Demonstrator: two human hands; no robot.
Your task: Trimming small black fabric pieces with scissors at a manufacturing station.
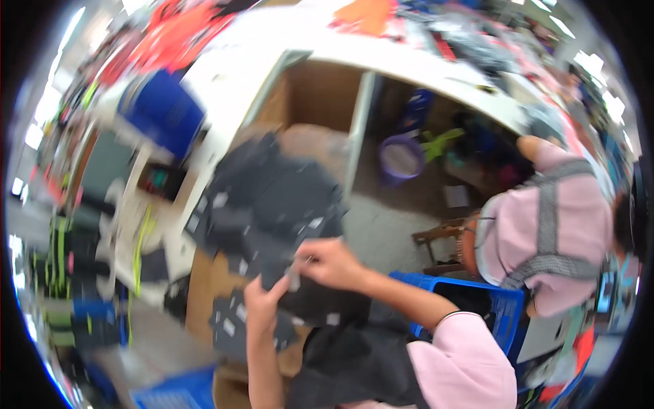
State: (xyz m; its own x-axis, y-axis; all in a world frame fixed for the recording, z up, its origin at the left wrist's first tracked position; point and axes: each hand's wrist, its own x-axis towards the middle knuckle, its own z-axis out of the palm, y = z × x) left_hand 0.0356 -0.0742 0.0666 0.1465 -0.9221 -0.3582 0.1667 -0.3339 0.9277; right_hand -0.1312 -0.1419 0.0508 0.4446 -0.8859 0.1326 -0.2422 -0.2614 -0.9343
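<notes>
Dark grey fabric pieces [272, 184] with small white tags lie heaped in front of me. My left hand [262, 303] is closed, thumb and fingers pinching the edge of a dark fabric piece [271, 262]. Close beside it, my right hand [330, 264] is closed with its fingertips together. A small greyish, partly metallic-looking thing shows at those fingertips, too blurred to name. More dark tagged fabric [231, 324] lies to the left of my left forearm, and black cloth [354, 361] covers my lap.
A blue plastic crate [507, 320] stands at my right, beside a person in pink [511, 225] with a grey strap. Ahead are a white worktable [225, 82], a blue bin [163, 112] and a purple basket [402, 160]. Another blue crate [177, 392] sits at lower left.
</notes>
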